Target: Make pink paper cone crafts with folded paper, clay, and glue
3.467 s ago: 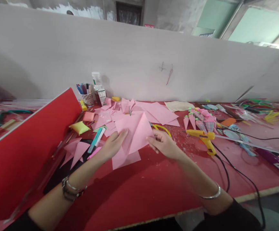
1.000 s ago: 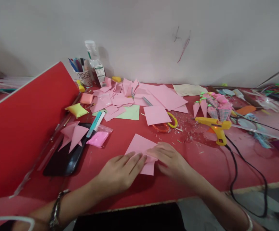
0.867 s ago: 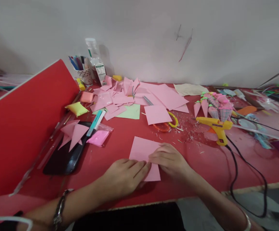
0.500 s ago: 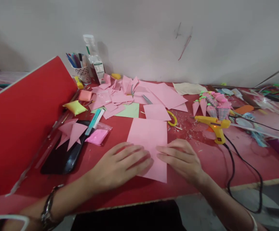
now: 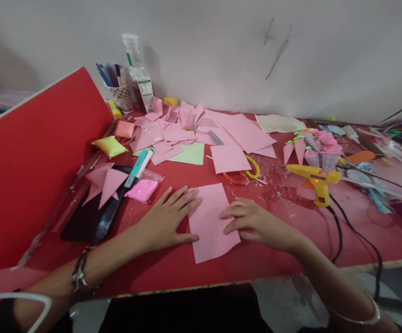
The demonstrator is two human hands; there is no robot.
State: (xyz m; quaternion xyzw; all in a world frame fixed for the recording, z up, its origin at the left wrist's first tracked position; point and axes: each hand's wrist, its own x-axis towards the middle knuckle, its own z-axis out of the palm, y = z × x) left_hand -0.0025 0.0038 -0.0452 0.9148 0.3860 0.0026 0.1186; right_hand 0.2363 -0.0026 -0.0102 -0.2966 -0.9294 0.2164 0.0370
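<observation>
A rectangular sheet of pink paper (image 5: 209,226) lies slightly turned on the red table in front of me. My left hand (image 5: 169,219) rests flat at the sheet's left edge, fingers spread and the thumb touching the paper. Over the right edge, my right hand (image 5: 251,222) lies with its fingers loosely apart, fingertips on the sheet. Just beyond is a smaller pink square (image 5: 230,158), partly covering scissors with a yellow and an orange handle loop (image 5: 254,167).
A yellow glue gun (image 5: 315,180) with a black cord lies right, near small pink paper cones (image 5: 312,150). Pink scraps (image 5: 162,132) spread at the back, by a bottle (image 5: 141,85) and pen cup (image 5: 120,95). A black phone (image 5: 93,219) and red board (image 5: 41,171) are left.
The pink sheet has turned and sits closer to the table's front edge. My left hand has drawn back from the sheet's middle to its left edge, fingers spreading. More of the scissors shows.
</observation>
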